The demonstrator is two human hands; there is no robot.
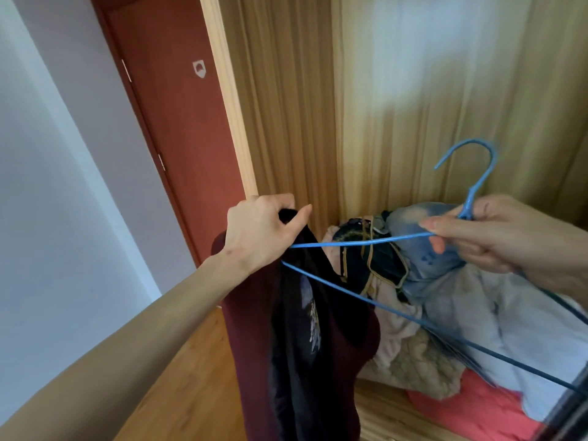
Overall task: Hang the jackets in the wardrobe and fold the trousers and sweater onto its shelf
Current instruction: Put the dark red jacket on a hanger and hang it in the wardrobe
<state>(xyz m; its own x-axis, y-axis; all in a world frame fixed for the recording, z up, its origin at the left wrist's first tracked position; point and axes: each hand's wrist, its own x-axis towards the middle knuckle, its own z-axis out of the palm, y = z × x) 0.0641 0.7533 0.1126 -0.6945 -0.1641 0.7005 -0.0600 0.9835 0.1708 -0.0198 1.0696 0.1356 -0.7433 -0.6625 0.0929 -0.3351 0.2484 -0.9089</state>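
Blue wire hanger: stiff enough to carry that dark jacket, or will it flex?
Blue hanger looks thin, so probably light and somewhat springy. The right hand pinches its neck; the left hand grips the dark jacket, which hangs limp, so expect floppy fabric that may slide off.

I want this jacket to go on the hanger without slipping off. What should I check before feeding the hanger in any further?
1. Left hand grips the dark jacket at its top edge: ok.
2. Right hand pinches the blue hanger just below its hook: ok.
3. Hanger's left end sits at the jacket's opening: ok, it meets the fabric by the left hand.
4. Hanger end seated inside a shoulder: cannot tell, the fabric hides it.
5. Hook points up and is free to catch a rail: ok.
6. Wardrobe rail within reach: cannot tell, no rail is in view; only the clothes pile below shows.
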